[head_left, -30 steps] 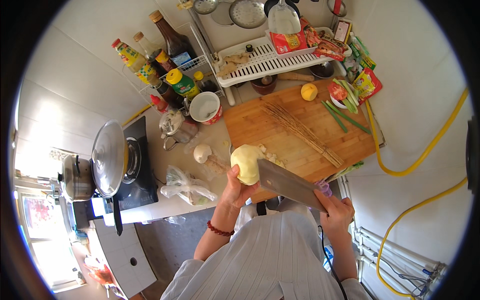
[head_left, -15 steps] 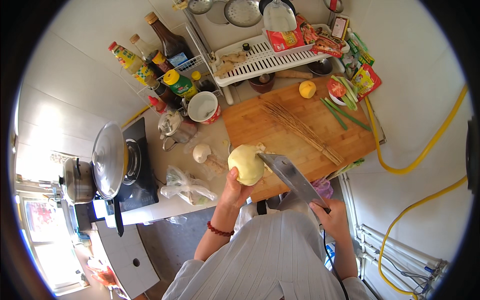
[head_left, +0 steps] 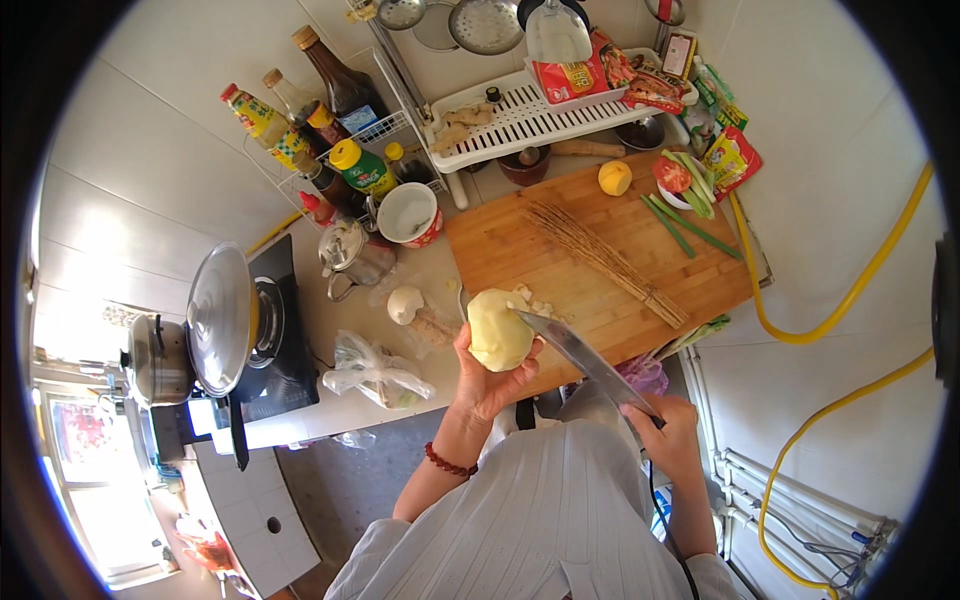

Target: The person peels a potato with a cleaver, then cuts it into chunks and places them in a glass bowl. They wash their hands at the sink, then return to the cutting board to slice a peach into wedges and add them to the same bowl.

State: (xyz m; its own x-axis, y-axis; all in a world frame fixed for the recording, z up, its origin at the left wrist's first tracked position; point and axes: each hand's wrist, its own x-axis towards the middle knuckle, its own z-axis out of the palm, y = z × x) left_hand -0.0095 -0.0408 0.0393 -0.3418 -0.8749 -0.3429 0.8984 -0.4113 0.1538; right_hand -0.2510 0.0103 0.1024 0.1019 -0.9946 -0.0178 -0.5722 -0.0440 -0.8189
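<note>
Left hand (head_left: pixel 488 385) cups a large, pale yellow, peeled vegetable (head_left: pixel 500 328) from the near side; the thumb lies against its left side, the fingers curl round toward the right, and the grip is firm on the vegetable alone. Its exact kind cannot be confirmed. The vegetable is held up in front of the person, over the near left part of the wooden board (head_left: pixel 485 245); being roundish, it presents no marked long axis. Right hand (head_left: pixel 668 437) has its fingers wrapped around the handle end of a broad knife (head_left: pixel 580 356), gripping it tightly. The knife's long axis runs slantwise, from the right hand at lower right up to the vegetable at upper left, with the far end of the blade at the vegetable's right side. Whether blade and surface touch or stand slightly apart cannot be determined from this angle. Seen from the right hand, the vegetable lies to the left and farther from the body; the left hand is clearly the nearer of the two. Small pale pieces (head_left: pixel 541 307) lie on the board just beyond the blade tip. A bundle of dry stalks (head_left: pixel 605 263) rests slantwise on the board, apart from both hands.
</note>
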